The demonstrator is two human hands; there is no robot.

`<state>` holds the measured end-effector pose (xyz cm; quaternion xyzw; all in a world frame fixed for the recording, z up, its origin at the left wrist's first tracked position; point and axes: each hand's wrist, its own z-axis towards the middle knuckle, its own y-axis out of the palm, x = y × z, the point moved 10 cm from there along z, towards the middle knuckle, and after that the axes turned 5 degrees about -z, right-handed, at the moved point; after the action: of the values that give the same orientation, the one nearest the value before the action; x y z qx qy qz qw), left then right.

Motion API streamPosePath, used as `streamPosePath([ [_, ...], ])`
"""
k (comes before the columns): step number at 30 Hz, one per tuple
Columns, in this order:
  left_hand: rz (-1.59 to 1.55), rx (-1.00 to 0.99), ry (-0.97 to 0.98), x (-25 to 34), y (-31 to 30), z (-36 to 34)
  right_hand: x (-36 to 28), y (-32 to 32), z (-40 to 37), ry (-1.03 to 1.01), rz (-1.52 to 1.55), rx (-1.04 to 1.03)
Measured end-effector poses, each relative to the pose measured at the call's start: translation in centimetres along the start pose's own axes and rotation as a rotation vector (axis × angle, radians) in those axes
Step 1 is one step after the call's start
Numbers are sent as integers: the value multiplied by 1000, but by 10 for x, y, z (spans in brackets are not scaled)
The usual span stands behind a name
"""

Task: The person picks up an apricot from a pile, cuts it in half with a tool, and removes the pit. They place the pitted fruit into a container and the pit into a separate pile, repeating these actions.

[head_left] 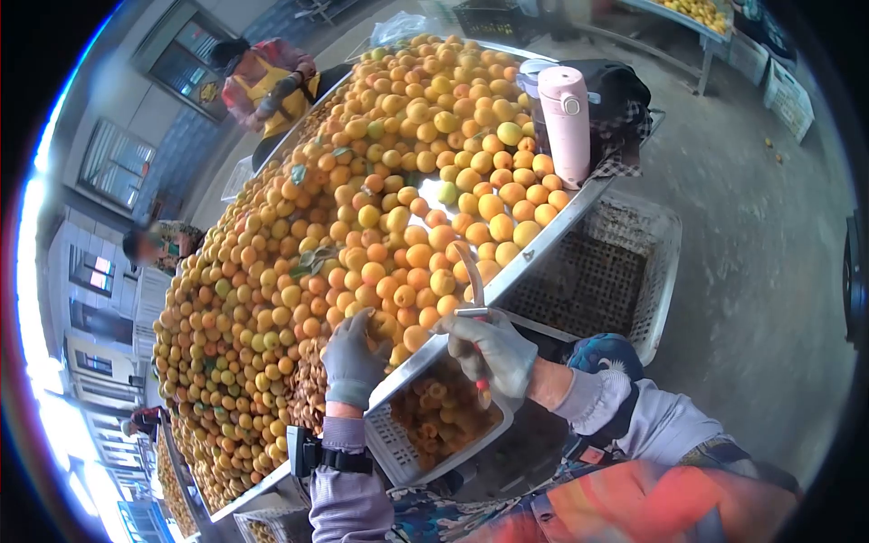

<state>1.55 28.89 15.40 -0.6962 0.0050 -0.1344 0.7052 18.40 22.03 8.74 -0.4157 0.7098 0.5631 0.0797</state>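
Near the front edge of the heap of apricots (272,299), my gloved left hand (353,357) curls its fingers round an apricot (384,328). My gloved right hand (493,348) is closed on a slim red-handled tool (482,385). Above that fist show the tool's metal crosspiece and a curved, thin orange-brown strip. Between and below my hands stands a white basket (394,445) holding soft, opened orange-brown fruit (444,412). Brown stones (310,385) lie piled on the table just left of my left hand.
A pink bottle (565,127) stands at the table's right corner beside a dark bag (615,95). Below the metal edge (543,242) sits a slatted crate (665,262). Across the heap a person in a yellow apron (281,95) stands; another person (172,244) is farther left.
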Motion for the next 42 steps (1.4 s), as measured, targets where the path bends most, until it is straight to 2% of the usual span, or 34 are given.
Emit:
streamPosePath([
  [2,7,38,-88,-9,0,-24,10,3,2,11,-53,-11],
  [8,73,52,-108,-11,24,-42,41,-1,1,18,-99,-16],
  [11,68,-26,-181,-8,29,-33,70,-10,-20,133,-177,74],
  [14,102,25,-185,-6,32,-27,91,-18,-34,163,-71,73],
  [18,37,128,-183,-12,24,-40,79,-27,-54,126,-100,139],
  [20,-733,324,-340,-56,40,-50,77,-30,-59,108,-112,136],
  [21,-466,304,2,-70,63,-28,81,-30,-61,139,-93,126],
  [22,-470,308,-12,-54,48,-49,87,-29,-63,176,-76,115],
  [23,-1413,327,-316,-49,42,-86,94,-25,-65,219,-26,84],
  [24,-2355,311,-632,-28,65,-115,97,-23,-65,240,-40,78],
  [25,-2538,267,-647,-27,80,-121,100,-19,-65,248,-34,61],
  [26,-2544,297,-675,-30,86,-137,104,-16,-66,261,-23,49],
  [29,-2773,122,-299,1,64,-166,80,19,-74,211,-145,-13],
  [30,-2779,132,-313,0,69,-174,68,36,-78,166,-176,-51],
  [32,-2518,189,-178,-4,64,-185,43,62,-83,-10,-241,-99],
  [33,-2608,161,-268,-3,73,-189,41,65,-87,-36,-333,-95],
  [34,-2609,170,-262,-5,75,-194,48,61,-88,-35,-337,-102],
  [36,-2680,179,-285,-7,83,-201,88,20,-86,140,-538,31],
  [37,-2627,185,-216,-3,71,-207,103,5,-87,186,-562,68],
  [42,-2557,170,-203,7,63,-227,113,32,-108,166,-675,-15],
])
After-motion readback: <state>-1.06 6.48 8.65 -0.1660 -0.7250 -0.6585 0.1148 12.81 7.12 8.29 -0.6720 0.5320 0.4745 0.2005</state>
